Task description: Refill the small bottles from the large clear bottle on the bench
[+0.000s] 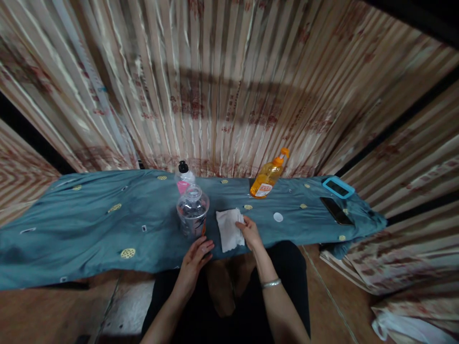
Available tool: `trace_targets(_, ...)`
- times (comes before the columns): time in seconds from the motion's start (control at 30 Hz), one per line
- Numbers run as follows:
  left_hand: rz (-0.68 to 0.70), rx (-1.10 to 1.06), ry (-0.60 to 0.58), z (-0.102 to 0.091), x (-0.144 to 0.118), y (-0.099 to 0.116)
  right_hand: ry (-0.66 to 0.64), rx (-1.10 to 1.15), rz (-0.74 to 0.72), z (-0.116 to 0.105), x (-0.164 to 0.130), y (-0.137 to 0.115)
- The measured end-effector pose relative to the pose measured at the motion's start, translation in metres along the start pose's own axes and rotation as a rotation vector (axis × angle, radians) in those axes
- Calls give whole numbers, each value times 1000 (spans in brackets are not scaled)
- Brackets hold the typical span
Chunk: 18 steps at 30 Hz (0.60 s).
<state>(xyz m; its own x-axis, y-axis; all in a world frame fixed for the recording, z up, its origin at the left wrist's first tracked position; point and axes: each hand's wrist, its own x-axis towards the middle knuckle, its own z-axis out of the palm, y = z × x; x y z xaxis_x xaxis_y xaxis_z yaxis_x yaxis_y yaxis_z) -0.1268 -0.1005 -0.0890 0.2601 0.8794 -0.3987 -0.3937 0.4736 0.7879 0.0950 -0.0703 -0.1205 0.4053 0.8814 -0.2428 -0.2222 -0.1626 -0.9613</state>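
Observation:
A folded white cloth or tissue lies flat near the table's front edge. My right hand pinches its right side between thumb and fingers. My left hand rests at the front edge with its fingers stretched out, holding nothing. Just beyond those fingertips stands a clear plastic cup with a domed lid, dark and orange print on its side. Behind the cup is a clear bottle with a black cap and pink label, partly hidden by it.
An orange pump bottle stands tilted in view at the back. To the right lie a blue-framed device and a dark phone. A white disc is on the teal tablecloth. Curtains hang close behind the table.

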Motion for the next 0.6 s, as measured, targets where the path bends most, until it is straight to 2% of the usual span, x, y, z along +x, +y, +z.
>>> trace_targets(0.1, -10, 7, -24, 5, 0, -3, -26, 109, 30, 3, -1, -13)
trace_targets(0.27, 1, 15, -29, 4, -1, -3, 44, 297, -14, 4, -11, -32)
trace_targets(0.37, -2, 41, -18, -2, -3, -2, 25, 368, 14, 17, -51, -19)
trace_targets(0.47, -22, 75, -7, -11, -7, -1, -91, 376, 153, 32, -108, 2)
trace_targets(0.53, -25, 93, 4, -18, -9, 1, -163, 336, 231, 34, -138, 7)
trace_targets(0.6, -15, 121, 29, -24, -12, 4, -188, 264, 249, 26, -152, 4)
